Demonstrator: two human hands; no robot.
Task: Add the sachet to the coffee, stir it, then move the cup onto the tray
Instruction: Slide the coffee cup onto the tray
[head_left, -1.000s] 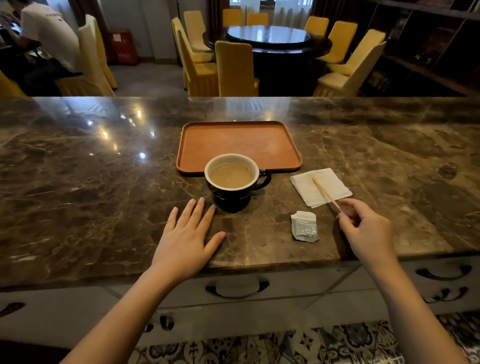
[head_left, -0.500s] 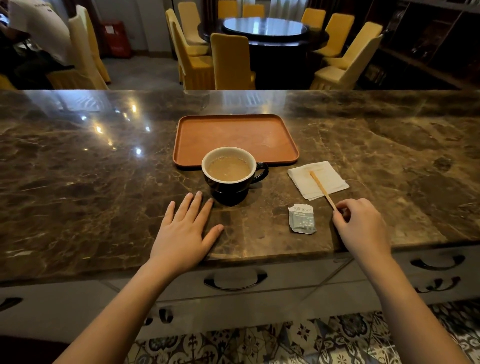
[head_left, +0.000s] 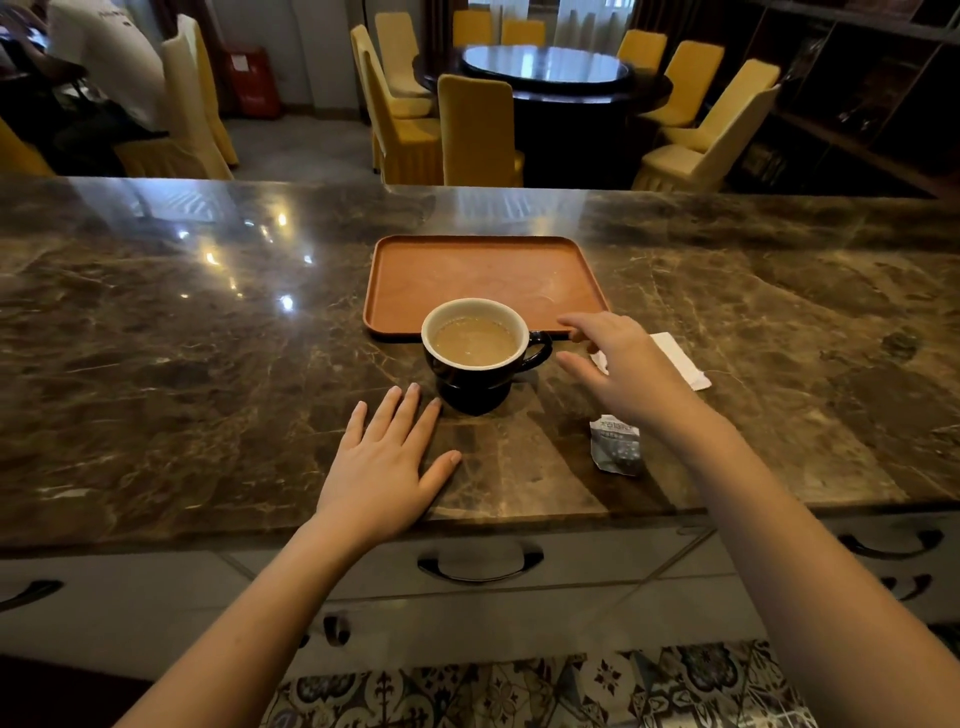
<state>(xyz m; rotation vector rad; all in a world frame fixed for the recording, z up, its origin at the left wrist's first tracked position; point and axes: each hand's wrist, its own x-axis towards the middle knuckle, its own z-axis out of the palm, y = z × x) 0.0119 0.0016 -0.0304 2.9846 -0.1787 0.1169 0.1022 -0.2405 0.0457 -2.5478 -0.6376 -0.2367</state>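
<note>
A black cup (head_left: 483, 358) with a white inside holds milky coffee and stands on the marble counter, just in front of the orange tray (head_left: 483, 273). Its handle points right. My right hand (head_left: 618, 364) hovers open beside the handle, fingers spread, a small gap from it. It covers most of a white napkin (head_left: 680, 358); the wooden stirrer is hidden. A torn grey sachet (head_left: 615, 444) lies on the counter under my right wrist. My left hand (head_left: 384, 462) rests flat on the counter, fingertips near the cup's base.
The marble counter (head_left: 182, 364) ends in a front edge with drawers below. Beyond its far edge are yellow chairs (head_left: 478, 130), a round dark table and a seated person at far left.
My right hand has let go of the wooden stirrer by the napkin and moved left and forward to the cup's handle. My left hand stays flat on the counter.
</note>
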